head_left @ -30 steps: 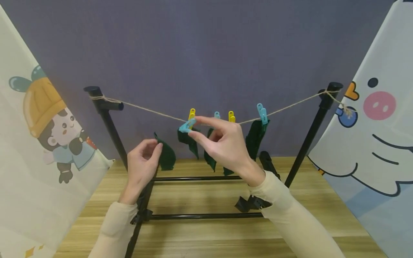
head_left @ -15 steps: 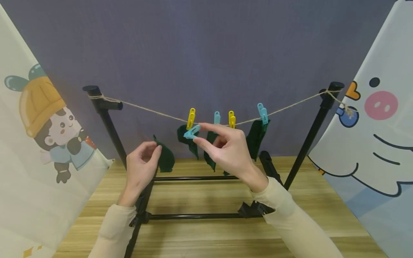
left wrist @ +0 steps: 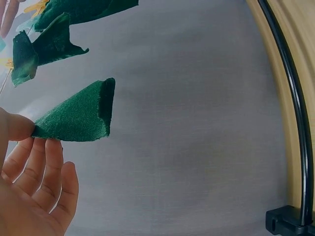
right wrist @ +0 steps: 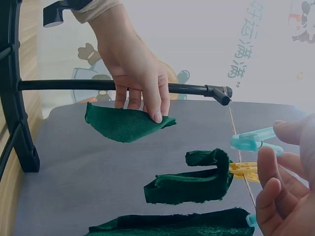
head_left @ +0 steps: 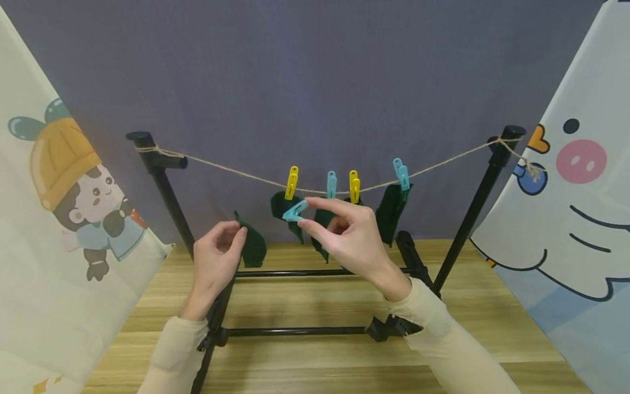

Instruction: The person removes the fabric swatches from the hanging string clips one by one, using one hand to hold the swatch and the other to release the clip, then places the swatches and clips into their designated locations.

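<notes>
My left hand [head_left: 216,262] pinches the upper corner of a dark green piece of cloth [head_left: 253,247], which hangs below the line in the head view. In the left wrist view that cloth [left wrist: 78,115] spreads out from between thumb and fingers. My right hand [head_left: 351,235] pinches a light blue clothespin [head_left: 295,211] by its two handles, its tip pointing left. The right wrist view shows this clothespin [right wrist: 253,140] beside the twine. Behind it, a yellow clothespin [head_left: 291,183] holds another green cloth [head_left: 279,205] on the twine line [head_left: 221,166].
Further right, a blue clothespin [head_left: 332,184], a yellow clothespin [head_left: 354,186] and another blue clothespin [head_left: 401,175] clip green cloths to the line. A black frame [head_left: 169,191] carries the twine above a wooden table [head_left: 295,361]. Printed white panels flank both sides.
The right hand has lowered and shifted slightly right with the blue clothespin, away from the yellow one. The left hand has sunk slightly with its cloth.
</notes>
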`<state>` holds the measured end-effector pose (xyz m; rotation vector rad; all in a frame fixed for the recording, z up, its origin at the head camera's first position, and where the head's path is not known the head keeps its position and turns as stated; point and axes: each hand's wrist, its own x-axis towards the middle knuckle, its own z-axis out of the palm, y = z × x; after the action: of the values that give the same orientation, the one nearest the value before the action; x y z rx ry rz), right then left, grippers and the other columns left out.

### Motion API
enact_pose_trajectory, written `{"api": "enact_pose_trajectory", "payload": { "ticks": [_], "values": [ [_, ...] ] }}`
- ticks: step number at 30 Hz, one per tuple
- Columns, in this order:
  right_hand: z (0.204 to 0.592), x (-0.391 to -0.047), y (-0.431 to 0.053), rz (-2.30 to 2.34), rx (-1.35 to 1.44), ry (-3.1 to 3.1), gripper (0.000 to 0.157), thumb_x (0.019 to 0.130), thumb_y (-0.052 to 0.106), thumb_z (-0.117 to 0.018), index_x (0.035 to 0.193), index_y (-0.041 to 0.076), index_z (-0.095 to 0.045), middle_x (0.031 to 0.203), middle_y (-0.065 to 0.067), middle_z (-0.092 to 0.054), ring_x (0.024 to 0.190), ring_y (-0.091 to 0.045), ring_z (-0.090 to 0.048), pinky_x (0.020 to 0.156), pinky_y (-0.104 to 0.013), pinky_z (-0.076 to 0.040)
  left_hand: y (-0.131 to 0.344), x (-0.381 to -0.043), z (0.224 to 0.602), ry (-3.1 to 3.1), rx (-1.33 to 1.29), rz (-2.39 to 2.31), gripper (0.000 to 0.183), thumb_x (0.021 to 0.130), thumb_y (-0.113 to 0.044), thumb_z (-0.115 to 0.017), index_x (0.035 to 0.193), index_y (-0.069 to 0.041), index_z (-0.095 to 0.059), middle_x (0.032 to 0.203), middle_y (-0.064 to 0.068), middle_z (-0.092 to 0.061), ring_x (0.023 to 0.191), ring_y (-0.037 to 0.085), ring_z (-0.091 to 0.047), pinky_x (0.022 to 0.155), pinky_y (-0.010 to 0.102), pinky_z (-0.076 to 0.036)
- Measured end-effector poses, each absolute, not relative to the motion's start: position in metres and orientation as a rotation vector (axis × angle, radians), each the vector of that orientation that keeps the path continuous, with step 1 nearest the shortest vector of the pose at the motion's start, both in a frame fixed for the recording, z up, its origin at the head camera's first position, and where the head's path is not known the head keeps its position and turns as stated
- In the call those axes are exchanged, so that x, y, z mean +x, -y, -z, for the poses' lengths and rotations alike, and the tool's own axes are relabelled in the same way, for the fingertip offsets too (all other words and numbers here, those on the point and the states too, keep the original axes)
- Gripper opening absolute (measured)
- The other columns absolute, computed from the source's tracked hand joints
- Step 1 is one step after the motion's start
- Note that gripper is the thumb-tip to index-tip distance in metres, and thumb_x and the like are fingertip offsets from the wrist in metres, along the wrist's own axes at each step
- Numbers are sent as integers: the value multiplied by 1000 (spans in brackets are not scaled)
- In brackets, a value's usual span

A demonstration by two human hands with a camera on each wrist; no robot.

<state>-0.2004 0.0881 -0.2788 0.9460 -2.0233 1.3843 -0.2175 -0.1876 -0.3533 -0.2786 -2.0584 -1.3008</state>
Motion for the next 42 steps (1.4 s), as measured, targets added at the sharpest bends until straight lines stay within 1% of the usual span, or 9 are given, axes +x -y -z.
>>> {"api": "enact_pose_trajectory", "payload": {
  "ticks": [9,16,19,21,24,33,38,42],
  "values": [
    [287,-198,-90,-1430,953,2034,38,91,10,-85,128,7,-77,56,4,-61,41,-6,-48,39,-24,-35,187,-211,362,2077,-275,1305,9,100,-8,-73,105,-1,-77,92,14,-78,75,-2,-64,69,11,-51],
    [292,-197,-94,-1467,942,2033,37,91,8,-84,128,8,-77,66,-8,-69,41,-7,-50,38,-25,-36,188,-209,366,2074,-290,1305,8,100,-7,-74,103,-1,-77,90,13,-78,73,-2,-64,68,11,-50],
    [294,-196,-96,-1480,930,2042,37,92,8,-84,128,9,-77,63,-5,-68,41,-8,-51,38,-26,-36,188,-208,367,2072,-296,1306,7,100,-6,-73,103,-1,-77,90,13,-78,73,-2,-64,69,11,-50],
    [296,-196,-97,-1481,918,2050,38,91,9,-85,128,10,-77,59,0,-66,41,-8,-52,38,-27,-35,189,-207,368,2074,-296,1307,7,100,-6,-73,103,-1,-77,90,13,-78,73,-2,-64,69,11,-51],
    [298,-196,-99,-1485,907,2056,37,91,9,-85,128,10,-77,56,3,-64,41,-9,-52,37,-28,-35,189,-205,370,2085,-292,1307,8,100,-7,-73,104,-2,-78,91,13,-78,73,-2,-64,69,12,-50],
    [303,-195,-103,-1528,902,2059,36,92,5,-83,127,6,-77,57,-3,-66,42,-10,-53,39,-26,-36,192,-199,377,2110,-281,1291,7,101,-8,-73,104,-5,-78,91,9,-78,73,-1,-64,67,13,-51],
    [308,-193,-107,-1518,877,2074,36,93,6,-83,128,8,-77,54,1,-62,40,-10,-48,39,-26,-35,192,-194,379,2124,-277,1302,6,101,-10,-74,103,-7,-79,91,8,-78,74,0,-64,68,14,-52],
    [312,-191,-111,-1517,859,2090,37,93,6,-83,129,9,-77,52,2,-58,40,-9,-45,39,-26,-35,194,-191,382,2134,-277,1301,7,101,-10,-74,104,-7,-79,91,8,-78,75,0,-65,68,13,-52]
  ]
}}
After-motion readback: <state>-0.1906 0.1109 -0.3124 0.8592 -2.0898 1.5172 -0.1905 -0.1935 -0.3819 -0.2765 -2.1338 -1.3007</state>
